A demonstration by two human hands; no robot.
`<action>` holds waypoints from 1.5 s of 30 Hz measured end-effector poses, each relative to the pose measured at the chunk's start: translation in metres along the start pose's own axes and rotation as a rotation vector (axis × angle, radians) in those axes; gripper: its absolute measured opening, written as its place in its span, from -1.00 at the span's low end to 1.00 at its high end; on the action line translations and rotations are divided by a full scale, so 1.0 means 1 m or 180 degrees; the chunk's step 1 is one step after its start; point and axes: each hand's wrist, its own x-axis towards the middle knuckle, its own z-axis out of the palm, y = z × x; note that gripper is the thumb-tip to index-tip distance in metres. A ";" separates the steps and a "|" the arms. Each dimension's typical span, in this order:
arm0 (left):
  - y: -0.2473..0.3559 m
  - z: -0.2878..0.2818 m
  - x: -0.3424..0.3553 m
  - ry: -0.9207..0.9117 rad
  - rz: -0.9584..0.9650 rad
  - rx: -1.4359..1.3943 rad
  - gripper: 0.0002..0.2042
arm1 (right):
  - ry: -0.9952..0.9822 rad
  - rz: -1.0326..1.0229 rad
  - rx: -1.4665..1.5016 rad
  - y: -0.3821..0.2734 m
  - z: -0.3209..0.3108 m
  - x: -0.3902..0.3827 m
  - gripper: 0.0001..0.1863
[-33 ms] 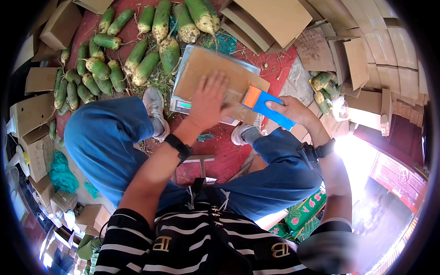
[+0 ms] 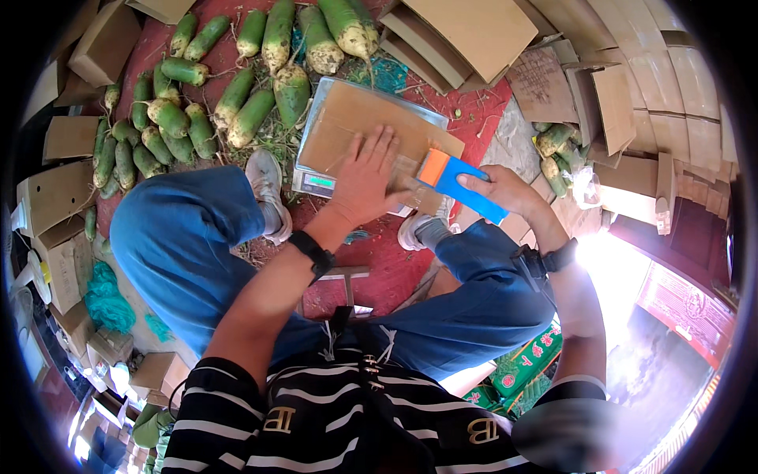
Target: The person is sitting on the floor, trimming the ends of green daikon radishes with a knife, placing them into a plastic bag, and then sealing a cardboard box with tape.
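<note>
A brown cardboard piece [image 2: 335, 134] lies on a metal platform scale [image 2: 316, 182] with a lit green display. My left hand [image 2: 367, 170] rests flat on the cardboard, its fingers stretched out. My right hand [image 2: 497, 189] grips a blue tool with an orange end [image 2: 466, 189], possibly a tape dispenser, its orange end against the cardboard's right part, where a shinier strip shows. Both my forearms reach in from below between my bent knees.
Many green-and-white radishes [image 2: 292, 95] lie beyond and left of the scale on a red mat [image 2: 474, 103]; more radishes [image 2: 553, 150] sit at the right. Cardboard boxes [image 2: 458, 31] line both sides. Teal bags [image 2: 110, 304] lie at the left, green printed packages [image 2: 529, 359] at the lower right.
My left hand has shifted very slightly to the right on the cardboard. My right hand and the blue tool look unchanged.
</note>
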 end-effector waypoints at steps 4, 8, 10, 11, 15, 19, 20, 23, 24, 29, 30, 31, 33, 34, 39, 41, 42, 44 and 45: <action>0.007 0.001 0.003 -0.0165 0.0117 0.0174 -0.03 | 0.0012 0.0154 -0.0108 -0.008 -0.001 -0.001 -0.38; 0.010 0.003 0.009 -0.0344 0.0288 0.0193 0.02 | -0.0034 0.0191 -0.0276 -0.014 -0.002 0.003 -0.31; 0.012 0.004 0.011 -0.0376 0.0280 0.0197 0.04 | -0.0007 0.0129 -0.0589 -0.014 -0.005 0.009 -0.27; 0.013 0.003 0.011 -0.0378 0.0258 0.0193 0.05 | -0.0015 0.0141 -0.0756 -0.017 -0.006 0.014 -0.25; 0.014 0.005 0.010 -0.0321 0.0268 0.0202 0.06 | -0.0090 0.0084 -0.1055 -0.024 -0.008 0.019 -0.19; 0.017 0.006 0.014 -0.0444 0.0310 0.0312 0.06 | -0.0143 0.0161 -0.0908 -0.025 -0.011 0.018 -0.25; 0.017 0.007 0.015 -0.0454 0.0346 0.0301 0.06 | -0.0148 0.0127 -0.0776 -0.023 -0.010 0.018 -0.31; 0.019 0.010 0.016 -0.0468 0.0374 0.0315 0.07 | -0.0171 0.0152 -0.0488 -0.020 -0.010 0.013 -0.36; 0.019 0.010 0.017 -0.0475 0.0371 0.0337 0.08 | -0.0180 0.0173 -0.0403 -0.021 -0.010 0.010 -0.36; 0.021 0.010 0.018 -0.0481 0.0375 0.0371 0.08 | 0.0020 -0.0159 -0.0624 -0.012 -0.010 0.009 -0.37; 0.022 0.011 0.019 -0.0472 0.0388 0.0378 0.09 | 0.0065 -0.0233 -0.0673 -0.007 -0.011 0.009 -0.37; 0.022 0.012 0.020 -0.0472 0.0388 0.0438 0.09 | 0.0073 -0.0202 -0.0646 -0.003 -0.011 0.009 -0.37; 0.022 0.012 0.018 -0.0502 0.0354 0.0584 0.11 | 0.0048 -0.0172 -0.0578 -0.003 -0.009 0.007 -0.36; 0.023 0.011 0.018 -0.0529 0.0353 0.0615 0.11 | 0.0076 -0.0186 -0.0603 -0.001 -0.009 0.005 -0.35; 0.027 0.009 0.021 -0.0654 0.0358 0.0665 0.10 | 0.0224 -0.0354 -0.0297 0.041 -0.016 -0.021 -0.26; 0.028 0.008 0.021 -0.0637 0.0353 0.0626 0.08 | 0.0382 -0.0295 -0.0189 0.055 -0.012 -0.029 -0.26; 0.029 0.008 0.022 -0.0621 0.0355 0.0601 0.07 | 0.0468 -0.0259 -0.0141 0.059 -0.011 -0.031 -0.26; 0.028 0.010 0.022 -0.0584 0.0396 0.0580 0.06 | 0.0408 -0.0180 -0.0343 0.062 -0.010 -0.023 -0.25; 0.028 0.009 0.022 -0.0564 0.0416 0.0577 0.05 | 0.0380 -0.0147 -0.0442 0.062 -0.010 -0.020 -0.25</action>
